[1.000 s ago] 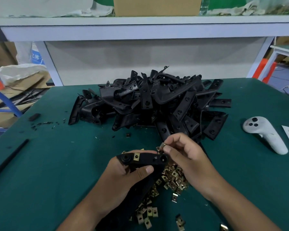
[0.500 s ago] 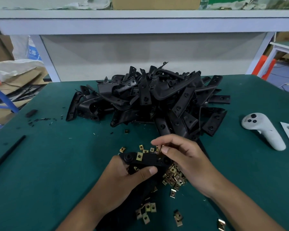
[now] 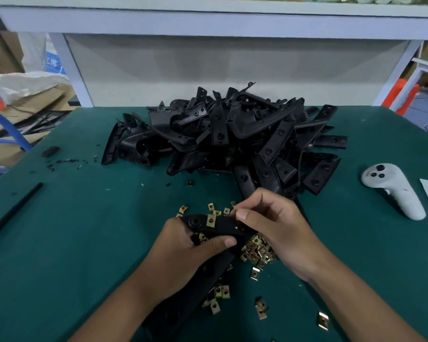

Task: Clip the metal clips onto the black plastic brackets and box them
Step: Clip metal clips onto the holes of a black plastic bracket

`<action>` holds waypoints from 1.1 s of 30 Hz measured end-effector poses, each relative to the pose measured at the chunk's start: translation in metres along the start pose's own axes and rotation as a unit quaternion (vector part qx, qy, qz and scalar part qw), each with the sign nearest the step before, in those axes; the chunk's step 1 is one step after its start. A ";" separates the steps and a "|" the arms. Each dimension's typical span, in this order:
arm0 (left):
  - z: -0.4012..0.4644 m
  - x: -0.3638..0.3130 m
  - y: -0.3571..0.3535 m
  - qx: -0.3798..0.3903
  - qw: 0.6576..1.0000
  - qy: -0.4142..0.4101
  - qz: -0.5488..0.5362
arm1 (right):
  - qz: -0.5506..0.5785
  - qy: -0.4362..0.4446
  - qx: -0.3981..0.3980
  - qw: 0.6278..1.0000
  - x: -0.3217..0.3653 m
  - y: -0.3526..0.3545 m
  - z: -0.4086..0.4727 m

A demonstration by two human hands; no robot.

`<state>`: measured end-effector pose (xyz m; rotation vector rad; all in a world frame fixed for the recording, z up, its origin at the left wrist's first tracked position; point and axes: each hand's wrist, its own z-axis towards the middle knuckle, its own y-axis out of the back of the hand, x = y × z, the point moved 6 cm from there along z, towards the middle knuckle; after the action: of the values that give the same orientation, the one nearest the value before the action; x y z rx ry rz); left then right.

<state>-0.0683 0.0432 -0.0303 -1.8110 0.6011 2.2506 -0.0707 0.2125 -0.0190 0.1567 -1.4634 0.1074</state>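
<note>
Here, your left hand (image 3: 183, 253) grips a black plastic bracket (image 3: 220, 225) near the front edge of the tabletop (image 3: 79, 243), thumb curled over its near side. One metal clip (image 3: 211, 219) already sits on the bracket's upper edge. Your right hand (image 3: 274, 230) is at the bracket's right end, thumb and forefinger pressed together in a pinch; they seem to hold a second clip, though it is too small to make out for certain. Loose brass-coloured clips (image 3: 257, 253) lie scattered just under and in front of your hands. Toward the back edge sits a large heap of brackets (image 3: 232, 137), none showing a clip. No box shows on the tabletop. Judging from this, the work is early: one bracket is partly fitted, the heap is waiting, and boxing is not yet begun. A white handheld controller (image 3: 393, 188) lies by the right edge.
</note>
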 end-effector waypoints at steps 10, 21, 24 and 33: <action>0.000 0.005 -0.001 -0.026 0.999 -0.004 0.018 | 0.008 0.050 -0.026 0.998 -0.005 0.007 0.003; 0.001 0.012 0.002 -0.051 0.998 -0.025 -0.038 | -0.024 0.074 -0.021 0.997 0.004 -0.005 -0.004; 0.001 0.014 0.002 -0.057 0.997 -0.027 -0.044 | -0.025 0.068 -0.005 0.997 0.002 -0.007 -0.006; 0.005 0.006 0.008 -0.101 0.989 -0.055 -0.092 | 0.019 0.048 0.032 0.998 -0.002 -0.009 -0.001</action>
<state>-0.0773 0.0376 -0.0336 -1.7319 0.1833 2.3368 -0.0688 0.2041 -0.0214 0.1729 -1.3686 0.1906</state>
